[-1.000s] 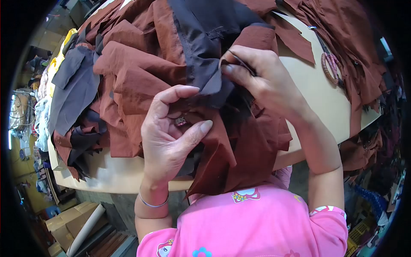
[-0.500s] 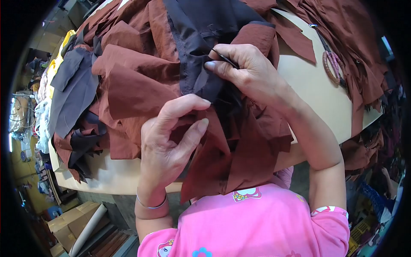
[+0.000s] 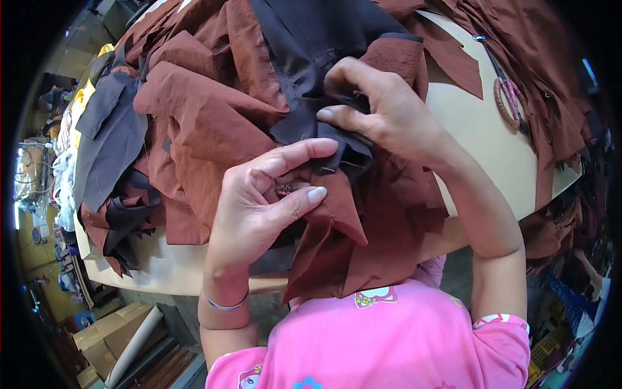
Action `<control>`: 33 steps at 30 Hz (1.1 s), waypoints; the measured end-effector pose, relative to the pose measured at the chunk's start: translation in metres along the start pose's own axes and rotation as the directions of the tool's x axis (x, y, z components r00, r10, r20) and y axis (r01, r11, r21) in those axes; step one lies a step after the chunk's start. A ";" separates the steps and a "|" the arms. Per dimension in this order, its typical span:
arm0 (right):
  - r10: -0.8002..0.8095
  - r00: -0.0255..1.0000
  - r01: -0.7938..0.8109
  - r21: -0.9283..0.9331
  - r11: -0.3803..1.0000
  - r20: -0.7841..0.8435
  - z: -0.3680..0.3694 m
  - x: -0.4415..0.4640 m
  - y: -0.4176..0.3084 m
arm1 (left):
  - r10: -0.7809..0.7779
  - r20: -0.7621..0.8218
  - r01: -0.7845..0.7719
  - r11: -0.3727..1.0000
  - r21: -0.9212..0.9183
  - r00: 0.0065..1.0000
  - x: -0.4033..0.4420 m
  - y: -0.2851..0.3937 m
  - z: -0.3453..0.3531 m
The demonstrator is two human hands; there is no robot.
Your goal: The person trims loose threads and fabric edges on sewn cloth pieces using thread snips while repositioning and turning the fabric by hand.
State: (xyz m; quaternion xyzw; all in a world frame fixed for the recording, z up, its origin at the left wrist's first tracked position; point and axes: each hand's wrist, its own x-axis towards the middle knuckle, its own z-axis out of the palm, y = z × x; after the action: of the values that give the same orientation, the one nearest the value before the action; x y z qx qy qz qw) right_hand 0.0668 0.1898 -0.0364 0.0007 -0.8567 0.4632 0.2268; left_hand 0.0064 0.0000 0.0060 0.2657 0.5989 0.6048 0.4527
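The black cloth lies among brown cloth on the table. At its near end is the left hand, thumb and index finger parted, the other fingers curled around a small patterned thing. The right hand bends over its right side, thumb and index finger apart at the tips; whether they grip any fabric, one cannot tell. Careful handling probably calls for light tension at its near end, both sets of fingertips close together, and brown folds kept clear. Scissors lie well to its right.
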 end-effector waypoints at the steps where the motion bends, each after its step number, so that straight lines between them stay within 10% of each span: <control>1: 0.011 0.999 -0.010 0.017 1.000 -0.034 -0.002 -0.002 0.003 | 0.012 0.001 -0.012 1.000 -0.003 1.000 0.001 -0.002 -0.001; 5: 0.122 0.990 -0.102 0.244 0.964 -0.066 -0.031 -0.011 -0.021 | 0.052 0.012 -0.051 0.997 -0.053 0.999 0.004 -0.010 -0.005; 10: -0.247 0.965 0.237 0.107 0.966 0.091 -0.035 -0.035 -0.053 | 0.019 0.000 -0.018 0.989 -0.145 1.000 0.006 -0.010 -0.004; 22: -0.174 0.971 0.235 -0.515 0.824 0.166 -0.010 -0.056 -0.055 | 0.027 0.025 -0.023 0.987 -0.157 0.999 0.005 -0.013 -0.006; 33: -0.141 0.959 0.273 -0.677 0.683 0.245 -0.011 -0.051 -0.071 | 0.023 0.014 -0.021 0.990 -0.141 1.000 0.005 -0.014 -0.005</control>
State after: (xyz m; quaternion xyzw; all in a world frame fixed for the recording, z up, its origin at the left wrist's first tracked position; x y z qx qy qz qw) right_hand 0.1324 0.1473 0.0055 0.0514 -0.9787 0.0705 0.1859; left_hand 0.0029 -0.0002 -0.0090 0.2442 0.5483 0.6484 0.4684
